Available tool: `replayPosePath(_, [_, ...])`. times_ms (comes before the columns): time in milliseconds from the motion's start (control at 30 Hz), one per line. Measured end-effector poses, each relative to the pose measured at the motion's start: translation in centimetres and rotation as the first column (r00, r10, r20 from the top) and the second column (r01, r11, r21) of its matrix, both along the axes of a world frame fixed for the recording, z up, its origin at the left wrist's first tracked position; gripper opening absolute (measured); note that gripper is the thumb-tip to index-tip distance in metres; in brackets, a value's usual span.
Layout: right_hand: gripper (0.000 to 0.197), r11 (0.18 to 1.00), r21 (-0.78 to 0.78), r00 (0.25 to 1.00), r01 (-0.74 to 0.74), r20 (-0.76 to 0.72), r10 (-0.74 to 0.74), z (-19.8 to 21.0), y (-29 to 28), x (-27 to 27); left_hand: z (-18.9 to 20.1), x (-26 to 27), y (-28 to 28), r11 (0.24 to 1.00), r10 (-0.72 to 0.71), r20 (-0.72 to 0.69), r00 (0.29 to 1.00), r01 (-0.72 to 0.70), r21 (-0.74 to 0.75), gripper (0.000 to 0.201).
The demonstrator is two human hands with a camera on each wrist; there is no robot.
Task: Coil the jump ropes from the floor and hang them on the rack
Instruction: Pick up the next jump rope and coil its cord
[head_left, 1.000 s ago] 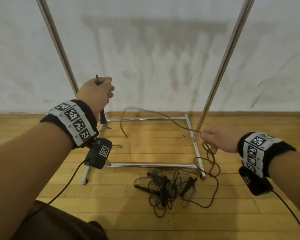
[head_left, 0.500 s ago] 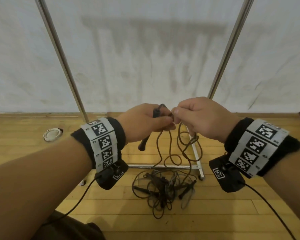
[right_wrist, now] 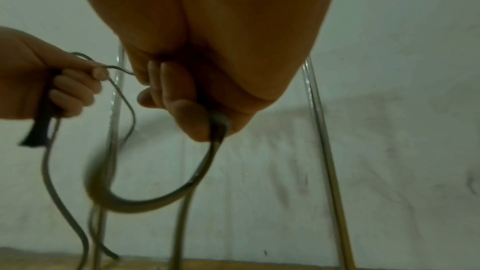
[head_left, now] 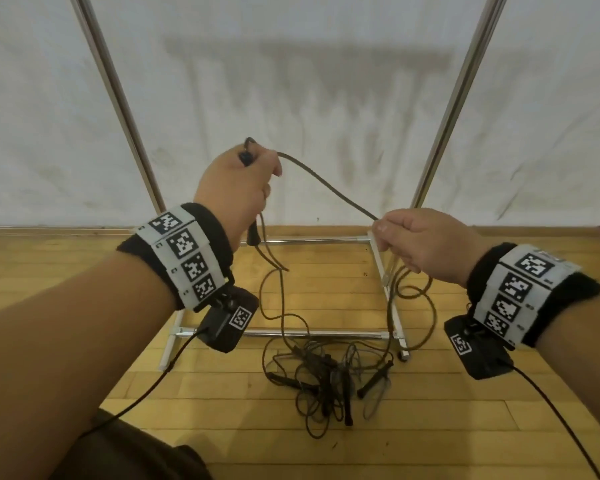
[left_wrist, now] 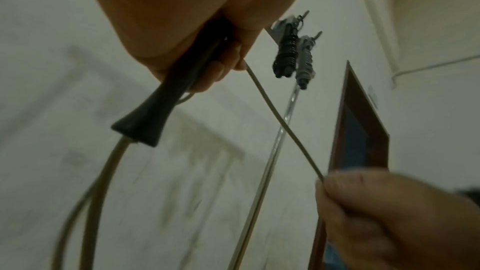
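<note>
My left hand [head_left: 243,188] is raised in front of the wall and grips a black jump rope handle [left_wrist: 153,108] together with a loop of its brown cord [head_left: 326,183]. The cord runs taut down to my right hand [head_left: 416,240], which pinches it and also holds a hanging loop [right_wrist: 166,196]. More of this cord drops to the floor. A tangle of other jump ropes [head_left: 326,375] lies on the wood floor in front of the rack base [head_left: 291,332]. In the left wrist view, two coiled ropes [left_wrist: 293,54] hang from hooks high on the rack.
The rack's two metal uprights [head_left: 118,98] [head_left: 458,98] stand against a white wall. A wheel [head_left: 404,355] sits at the base's near right corner. A brown-framed panel [left_wrist: 358,130] is at the right. Camera cables trail from both wrists.
Half a second ago both hands met at the handle; the left hand has since risen and the right hand has slid down and to the right along the cord, stretching it between them.
</note>
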State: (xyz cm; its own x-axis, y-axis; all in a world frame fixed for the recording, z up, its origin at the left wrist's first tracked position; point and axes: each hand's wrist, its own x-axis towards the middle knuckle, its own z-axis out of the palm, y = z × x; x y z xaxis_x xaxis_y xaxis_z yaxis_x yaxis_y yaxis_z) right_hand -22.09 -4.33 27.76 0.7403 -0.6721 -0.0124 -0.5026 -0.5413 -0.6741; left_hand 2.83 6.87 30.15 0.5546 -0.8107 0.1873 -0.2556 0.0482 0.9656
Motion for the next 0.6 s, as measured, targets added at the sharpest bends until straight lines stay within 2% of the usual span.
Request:
replayPosePath(133, [0.041, 0.998, -0.020, 0.984, 0.060, -0.169, -0.063, -2.0, -1.4, -1.7, 0.4, 2.0, -0.1, 0.987, 0.144, -0.074, 0.987, -0.148, -0.059, 0.019])
replayPosePath(300, [0.040, 0.997, -0.026, 0.941, 0.079, -0.329, -0.083, -4.7, -1.5, -2.5, -1.1, 3.9, -0.3, 0.963, 0.269, -0.001, 0.963, -0.269, 0.002, 0.021])
replayPosePath(467, [0.042, 0.993, -0.070, 0.916, 0.096, -0.385, -0.116, -5.3, -1.8, -2.9, -1.4, 5.9, -0.3, 0.923, 0.384, -0.019, 0.923, -0.383, 0.028, 0.020])
replayPosePath(533, [0.041, 0.992, -0.054, 0.909, 0.114, -0.396, -0.126, -5.2, -1.9, -3.2, -2.1, 6.7, -0.3, 0.916, 0.399, -0.011, 0.917, -0.397, 0.055, 0.021])
replayPosePath(600, [0.041, 0.992, -0.067, 0.885, 0.109, -0.447, -0.127, -4.7, -1.6, -3.1, -3.0, 6.6, -0.3, 0.935, 0.342, 0.015, 0.940, -0.342, 0.098, 0.021])
